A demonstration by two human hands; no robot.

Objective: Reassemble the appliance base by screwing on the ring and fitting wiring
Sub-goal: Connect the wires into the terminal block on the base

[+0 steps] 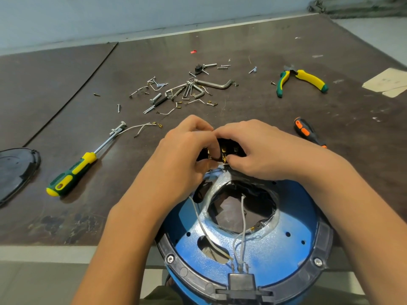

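Note:
The blue appliance base [286, 221] lies upside down at the table's near edge, its black ring [193, 275] screwed around the rim. White wires [242, 216] run from a black connector block [241, 280] across the open middle. At the far rim, my left hand [182, 150] and my right hand [253, 148] meet on a small black switch part with brass terminals [226, 148]. Both hands pinch it, and fingers hide most of it.
A yellow-green screwdriver [72, 172] lies to the left, a black cover [15, 172] at the far left. Loose screws, hex keys and wire pieces [187, 89] lie scattered behind. Pliers [301, 80] and an orange-black screwdriver [308, 133] lie to the right.

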